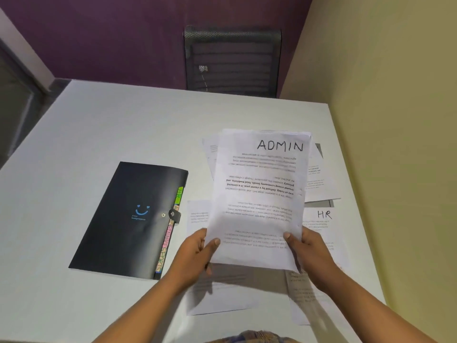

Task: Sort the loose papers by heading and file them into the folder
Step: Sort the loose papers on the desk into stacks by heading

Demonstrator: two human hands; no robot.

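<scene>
Above the table (123, 125), both hands' fingers (214, 242) closed on ADMIN stack (259, 194), folder (128, 219) shut

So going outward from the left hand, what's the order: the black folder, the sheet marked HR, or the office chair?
1. Black folder, lying just left of the left hand.
2. HR sheet, on the table beyond the right hand.
3. Office chair, behind the table's far edge.

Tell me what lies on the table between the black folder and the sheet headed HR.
In the head view, loose printed papers lie between the black folder and the HR sheet, with both hands holding the ADMIN stack above them.
</scene>
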